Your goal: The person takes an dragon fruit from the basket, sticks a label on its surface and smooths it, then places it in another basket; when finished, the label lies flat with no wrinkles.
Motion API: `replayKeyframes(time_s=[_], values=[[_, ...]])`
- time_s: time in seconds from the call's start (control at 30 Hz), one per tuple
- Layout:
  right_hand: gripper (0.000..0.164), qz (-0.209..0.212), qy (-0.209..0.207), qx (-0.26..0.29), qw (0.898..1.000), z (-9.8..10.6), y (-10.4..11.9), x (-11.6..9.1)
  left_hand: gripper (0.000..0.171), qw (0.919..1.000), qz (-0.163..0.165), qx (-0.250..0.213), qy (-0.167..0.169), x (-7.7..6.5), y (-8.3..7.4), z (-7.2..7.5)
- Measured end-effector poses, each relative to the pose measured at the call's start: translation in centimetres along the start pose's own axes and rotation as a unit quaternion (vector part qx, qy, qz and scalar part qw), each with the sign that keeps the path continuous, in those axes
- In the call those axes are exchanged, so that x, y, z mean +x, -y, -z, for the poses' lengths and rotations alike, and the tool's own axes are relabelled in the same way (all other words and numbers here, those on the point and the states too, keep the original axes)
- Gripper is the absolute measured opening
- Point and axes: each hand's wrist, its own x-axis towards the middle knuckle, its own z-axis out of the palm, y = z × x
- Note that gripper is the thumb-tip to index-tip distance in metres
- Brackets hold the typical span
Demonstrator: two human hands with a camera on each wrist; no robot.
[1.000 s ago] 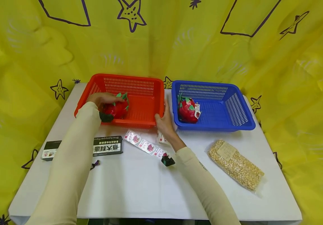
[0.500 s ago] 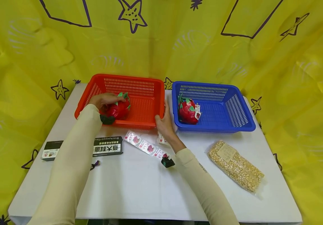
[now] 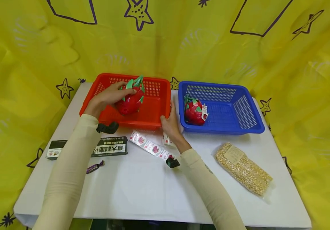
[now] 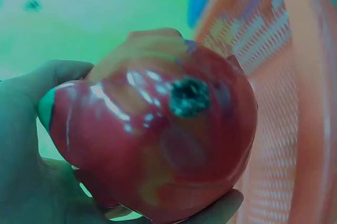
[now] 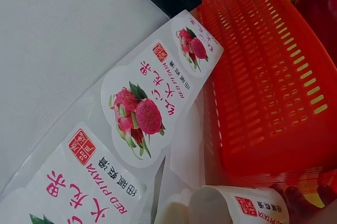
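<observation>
My left hand (image 3: 110,97) grips a red dragon fruit (image 3: 131,101) with green leaf tips, raised over the left part of the red basket (image 3: 150,125). In the left wrist view the glossy fruit (image 4: 158,140) fills the middle, with fingers (image 4: 218,208) wrapped around its side. At the basket's right end, my right hand (image 3: 170,125) holds the rim, thumb on the near corner. Beneath that hand lies a strip of red pitaya stickers (image 3: 150,147); its curled roll end (image 5: 258,205) shows in the right wrist view beside the basket wall.
To the right stands a blue basket (image 3: 219,130) holding another dragon fruit (image 3: 193,112) with a sticker on it. A bag of corn kernels (image 3: 244,169) lies at the right. A black pasta box (image 3: 111,147) and a purple-wrapped candy (image 3: 95,167) lie at the left, partly behind the left sleeve.
My left hand has lifted the dragon fruit up from the red basket's floor and shifted slightly right. The right hand still holds the basket's end.
</observation>
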Motion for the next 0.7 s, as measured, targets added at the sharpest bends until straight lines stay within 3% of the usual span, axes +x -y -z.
replayKeyframes(time_s=[0.17,0.4,0.57,0.7], values=[[0.088,-0.001,0.002,0.001,1.0,0.0,0.1,0.1,0.07,0.9981,-0.053,-0.031,-0.005,-3.5,0.2,-2.0],[0.087,0.011,0.01,0.031,0.999,-0.1,0.2,0.0,0.064,0.9926,-0.094,-0.071,0.029,-8.4,2.7,-5.5],[0.087,0.025,0.012,0.029,0.999,-0.1,0.2,0.0,0.058,0.9909,-0.097,-0.075,0.057,-11.0,4.7,-8.0],[0.087,0.02,0.019,0.047,0.999,-0.1,0.2,0.1,0.064,0.9924,-0.086,-0.06,0.064,-12.0,6.2,-10.3]])
